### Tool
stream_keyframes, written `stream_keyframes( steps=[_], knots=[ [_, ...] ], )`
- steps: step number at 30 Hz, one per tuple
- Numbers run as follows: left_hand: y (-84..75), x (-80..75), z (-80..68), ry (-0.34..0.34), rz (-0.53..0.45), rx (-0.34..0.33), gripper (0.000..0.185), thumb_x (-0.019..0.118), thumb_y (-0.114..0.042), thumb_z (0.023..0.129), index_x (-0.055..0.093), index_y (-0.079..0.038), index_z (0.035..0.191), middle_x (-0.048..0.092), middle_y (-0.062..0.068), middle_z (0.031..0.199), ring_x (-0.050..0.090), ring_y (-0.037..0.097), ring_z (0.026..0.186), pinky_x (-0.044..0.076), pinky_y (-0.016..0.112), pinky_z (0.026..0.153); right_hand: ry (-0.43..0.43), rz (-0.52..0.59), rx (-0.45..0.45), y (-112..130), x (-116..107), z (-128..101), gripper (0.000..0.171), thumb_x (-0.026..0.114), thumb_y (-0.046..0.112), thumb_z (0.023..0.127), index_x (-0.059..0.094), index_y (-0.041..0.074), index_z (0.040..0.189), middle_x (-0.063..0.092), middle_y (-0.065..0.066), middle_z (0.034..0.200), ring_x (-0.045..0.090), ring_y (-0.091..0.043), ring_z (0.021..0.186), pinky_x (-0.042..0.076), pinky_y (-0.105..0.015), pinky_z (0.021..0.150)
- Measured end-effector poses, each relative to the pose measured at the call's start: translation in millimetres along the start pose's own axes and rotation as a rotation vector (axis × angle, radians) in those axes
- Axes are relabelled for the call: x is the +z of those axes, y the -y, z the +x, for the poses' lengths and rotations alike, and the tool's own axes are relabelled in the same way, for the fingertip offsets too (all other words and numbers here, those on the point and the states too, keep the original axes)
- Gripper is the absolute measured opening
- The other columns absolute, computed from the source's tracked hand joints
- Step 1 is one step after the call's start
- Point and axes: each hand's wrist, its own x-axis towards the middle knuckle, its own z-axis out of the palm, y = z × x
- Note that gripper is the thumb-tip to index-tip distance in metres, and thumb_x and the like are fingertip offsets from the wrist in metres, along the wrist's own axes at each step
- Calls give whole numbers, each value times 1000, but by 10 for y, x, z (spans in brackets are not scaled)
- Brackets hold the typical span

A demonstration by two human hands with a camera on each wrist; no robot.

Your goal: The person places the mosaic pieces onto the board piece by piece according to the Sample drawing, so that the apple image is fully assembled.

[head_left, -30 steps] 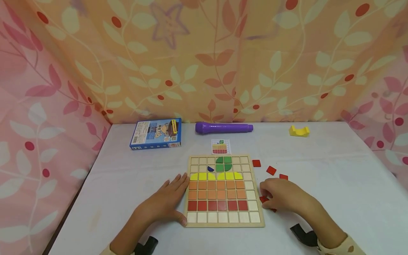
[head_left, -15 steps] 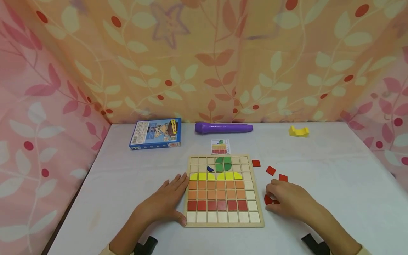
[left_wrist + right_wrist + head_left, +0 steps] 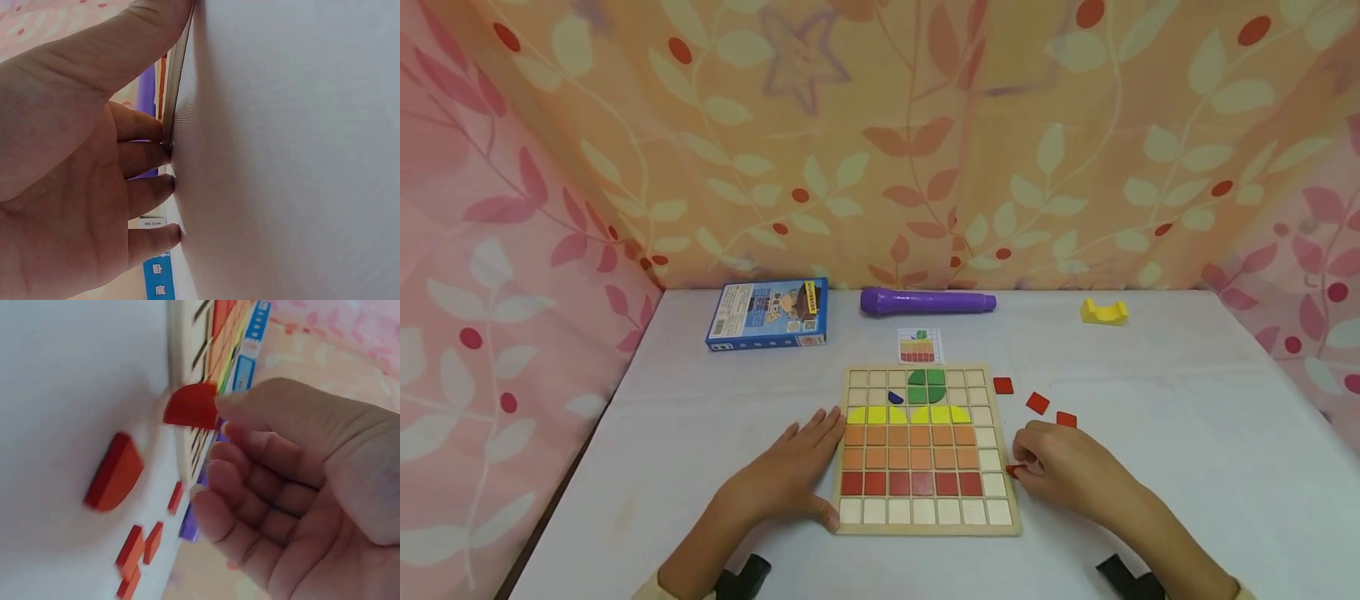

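A wooden grid board (image 3: 1009,508) lies on the white table, filled with green, yellow, orange and red tiles; its bottom row is bare. My left hand (image 3: 790,475) lies flat against the board's left edge (image 3: 177,94), fingers straight. My right hand (image 3: 1060,467) is beside the board's right edge and pinches a red quarter-round tile (image 3: 192,406), seen small at the fingertips (image 3: 1015,471). Another red rounded tile (image 3: 114,472) lies on the table close by.
Loose red square tiles (image 3: 1037,402) lie right of the board. A pattern card (image 3: 919,345), a purple pen-like cylinder (image 3: 927,301), a blue box (image 3: 767,314) and a yellow arch block (image 3: 1103,311) sit farther back. Patterned curtains wall the table on three sides.
My right hand moved among the loose red tiles, took a quarter-round one between thumb and finger, and shifted left toward the board's edge. The left hand stayed put.
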Motion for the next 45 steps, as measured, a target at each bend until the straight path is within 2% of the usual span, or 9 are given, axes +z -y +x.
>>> stream_keyframes(
  steps=[2, 9, 14, 21, 26, 31, 38, 45],
  knots=[
    [-4, 1, 2, 0, -5, 2, 134, 89, -60, 57, 23, -7, 160, 15, 6, 166, 5, 28, 153, 12, 56, 119, 7, -1, 9, 19, 6, 11, 24, 81, 4, 77, 62, 19, 75, 47, 13, 68, 43, -5, 63, 42, -22, 55],
    [-18, -2, 6, 0, -13, 15, 134, 89, -61, 56, 23, -7, 160, 16, 7, 166, 5, 29, 153, 12, 56, 119, 100, -25, 134, -2, 37, -35, 21, 87, 13, 76, 69, 14, 87, 51, 8, 76, 45, -9, 66, 44, -25, 57],
    [-21, -13, -1, 1, -4, 6, 135, 89, -61, 56, 22, -8, 160, 15, 6, 166, 5, 28, 153, 12, 56, 119, 114, -15, 172, -31, 41, -111, 28, 90, 25, 73, 65, 17, 85, 47, 7, 71, 42, -8, 63, 39, -26, 56],
    [-9, -9, -8, -3, -14, 5, 134, 91, -58, 57, 23, -5, 160, 16, 9, 166, 7, 29, 153, 12, 56, 119, 94, 22, 140, -24, 75, -141, 24, 87, 15, 76, 63, 18, 77, 47, 10, 67, 43, -7, 63, 42, -25, 57],
    [13, -3, -5, 0, -13, 12, 134, 91, -58, 58, 22, -4, 159, 16, 10, 166, 7, 30, 152, 12, 57, 119, 104, 33, 153, 73, 70, -109, 26, 84, 12, 73, 58, 19, 72, 45, 9, 63, 42, -8, 58, 39, -25, 54],
    [30, 6, 1, 2, -7, 16, 134, 90, -59, 58, 22, -5, 159, 16, 10, 166, 7, 30, 152, 13, 57, 119, 102, 51, 67, 299, 89, -22, 24, 82, 13, 71, 58, 18, 72, 44, 10, 65, 41, -7, 57, 37, -24, 52],
    [39, 11, 15, 2, -17, 31, 133, 90, -59, 58, 22, -4, 159, 17, 11, 166, 8, 31, 152, 13, 57, 119, 96, 42, -113, 637, 230, 191, 22, 82, 14, 72, 60, 16, 73, 45, 12, 66, 41, -6, 59, 39, -23, 53],
    [13, -18, -4, 7, -12, 22, 132, 89, -59, 59, 23, -5, 159, 17, 10, 166, 8, 31, 152, 13, 57, 119, 113, 5, -230, 1043, 404, 424, 22, 84, 18, 73, 61, 16, 73, 49, 11, 68, 44, -7, 61, 41, -23, 56]
  ],
)
